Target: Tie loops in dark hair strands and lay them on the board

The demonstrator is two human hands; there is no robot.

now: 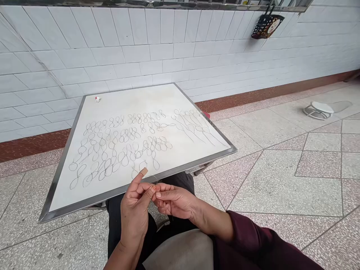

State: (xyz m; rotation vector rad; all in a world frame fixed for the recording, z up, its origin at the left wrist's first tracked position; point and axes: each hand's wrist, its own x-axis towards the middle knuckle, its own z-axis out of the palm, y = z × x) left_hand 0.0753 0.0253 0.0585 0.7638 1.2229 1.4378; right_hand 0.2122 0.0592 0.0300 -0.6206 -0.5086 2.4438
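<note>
My left hand [134, 212] and my right hand [178, 200] meet over my lap, just in front of the table's near edge. Both pinch a thin wire-like strand [156, 179], which curves up in a small arc between the fingertips; its exact shape inside the fingers is hidden. A piece of tan tape wraps the raised index fingertip of my left hand. On the white table [157, 93] beyond lie many thin twisted loops [107, 167], mostly figure-eights, in uneven rows. Toward the right, several single loops with long straight tails [187, 129] lie slanted.
A metal rim [112, 190] borders the table. Near its far left corner sits a small white-and-red item [98, 99]. Behind rises a white tiled wall [135, 56] with a dotted bag [267, 27] hanging on it. A round white stool [320, 109] stands on the floor at right.
</note>
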